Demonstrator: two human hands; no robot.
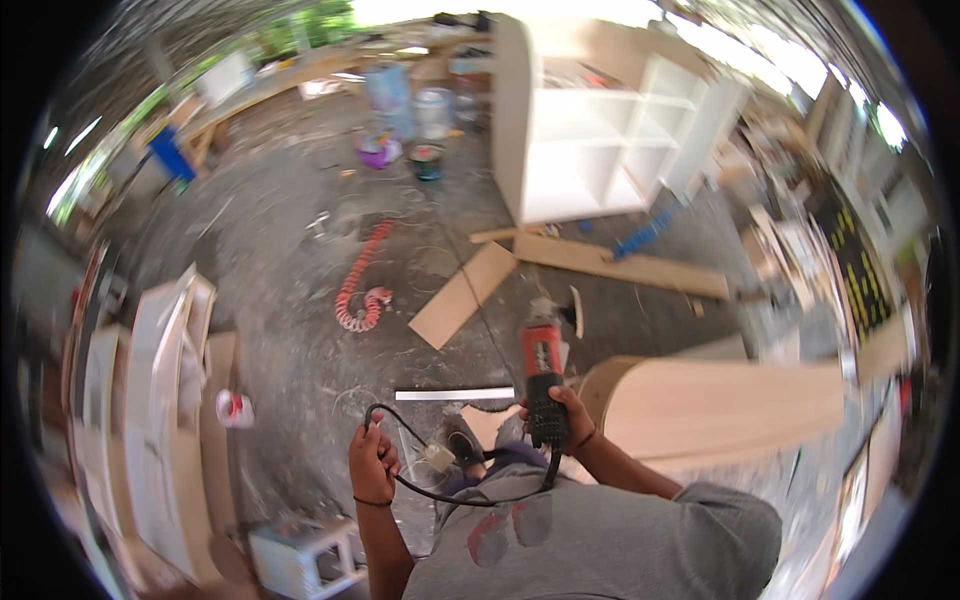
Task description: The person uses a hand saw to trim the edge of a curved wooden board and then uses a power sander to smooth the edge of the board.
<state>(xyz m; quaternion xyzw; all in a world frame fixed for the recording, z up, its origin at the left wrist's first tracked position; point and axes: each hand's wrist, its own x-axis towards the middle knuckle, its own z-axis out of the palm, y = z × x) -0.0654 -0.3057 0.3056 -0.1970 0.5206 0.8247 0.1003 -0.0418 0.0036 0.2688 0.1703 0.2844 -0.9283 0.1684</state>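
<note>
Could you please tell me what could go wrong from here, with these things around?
1. The black cord loops between the left hand, which holds it, and the power tool in the right hand; it might snag.
2. The red coiled hose lies on the floor and could trip someone.
3. The tan board, also lying there, might slip underfoot.

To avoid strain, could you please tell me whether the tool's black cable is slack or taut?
Slack: the black cable sags in a curve between the left hand and power tool.
</note>
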